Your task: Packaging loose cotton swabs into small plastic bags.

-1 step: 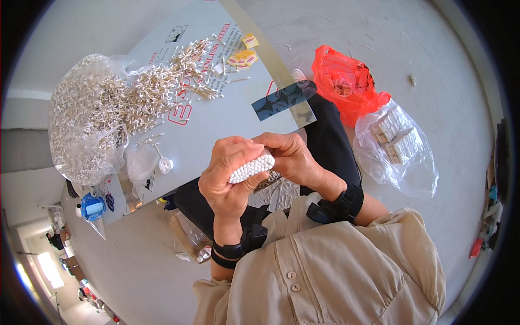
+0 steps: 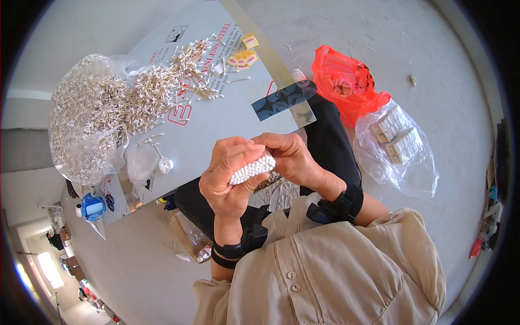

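Note:
A tight pack of cotton swabs [image 2: 252, 171] is held over my lap, its white tips facing up toward me. Around its left side wrap the fingers and thumb of my left hand [image 2: 225, 170]. My right hand [image 2: 290, 158] pinches at the pack's right end, where a bit of clear film seems to show; its fingertips are partly hidden. Beyond my hands, a heap of loose cotton swabs [image 2: 157, 89] spills from a large clear bag [image 2: 67, 122] onto the film-covered metal tabletop [image 2: 216, 123]. More loose swabs lie below my hands, mostly hidden by them.
Yellow printed labels [image 2: 242, 59] lie near the table's far edge. On the floor at right are a red plastic bag [image 2: 329, 65] and a clear bag of swab packs [image 2: 398, 138]. A small white round container [image 2: 166, 164] and a blue-labelled bottle [image 2: 92, 207] stand at left.

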Demonstrator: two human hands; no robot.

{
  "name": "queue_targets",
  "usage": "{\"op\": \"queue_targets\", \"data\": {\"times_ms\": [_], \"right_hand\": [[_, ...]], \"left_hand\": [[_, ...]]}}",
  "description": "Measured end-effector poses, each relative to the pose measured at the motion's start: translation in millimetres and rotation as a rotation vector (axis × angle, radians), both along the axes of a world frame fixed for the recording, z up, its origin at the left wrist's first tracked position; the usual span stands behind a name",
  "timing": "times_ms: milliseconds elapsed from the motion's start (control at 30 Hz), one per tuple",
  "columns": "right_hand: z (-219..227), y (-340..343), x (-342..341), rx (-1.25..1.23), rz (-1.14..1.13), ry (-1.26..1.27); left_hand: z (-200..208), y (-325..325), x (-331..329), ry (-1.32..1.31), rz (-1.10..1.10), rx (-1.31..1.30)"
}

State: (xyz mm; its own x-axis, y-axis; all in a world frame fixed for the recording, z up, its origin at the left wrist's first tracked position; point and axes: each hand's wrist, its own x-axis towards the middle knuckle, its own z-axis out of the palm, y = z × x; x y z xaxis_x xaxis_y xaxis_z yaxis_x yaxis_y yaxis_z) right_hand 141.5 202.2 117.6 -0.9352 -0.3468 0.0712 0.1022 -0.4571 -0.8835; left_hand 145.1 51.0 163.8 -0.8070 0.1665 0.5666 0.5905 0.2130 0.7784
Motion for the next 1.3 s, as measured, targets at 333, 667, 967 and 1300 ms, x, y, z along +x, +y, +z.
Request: {"op": "queue_targets", "data": {"times_ms": [333, 667, 967, 1300], "right_hand": [[0.0, 2.9, 0.0, 0.027, -0.014, 0.081], [-2.9, 3.1, -1.1, 0.124, -0.042, 0.125], [-17.7, 1.3, -1.6, 0.202, -0.093, 0.098], [-11.1, 12.7, -5.5, 0.441, 0.002, 0.225]], "left_hand": [[5.7, 0.7, -2.3, -0.016, -0.075, -0.059], [1.4, 0.6, -2.3, 0.019, -0.056, -0.093], [-7.2, 6.9, -4.2, -0.232, -0.049, 0.096], [-29.0, -5.4, -9.5, -0.311, -0.028, 0.12]]}}
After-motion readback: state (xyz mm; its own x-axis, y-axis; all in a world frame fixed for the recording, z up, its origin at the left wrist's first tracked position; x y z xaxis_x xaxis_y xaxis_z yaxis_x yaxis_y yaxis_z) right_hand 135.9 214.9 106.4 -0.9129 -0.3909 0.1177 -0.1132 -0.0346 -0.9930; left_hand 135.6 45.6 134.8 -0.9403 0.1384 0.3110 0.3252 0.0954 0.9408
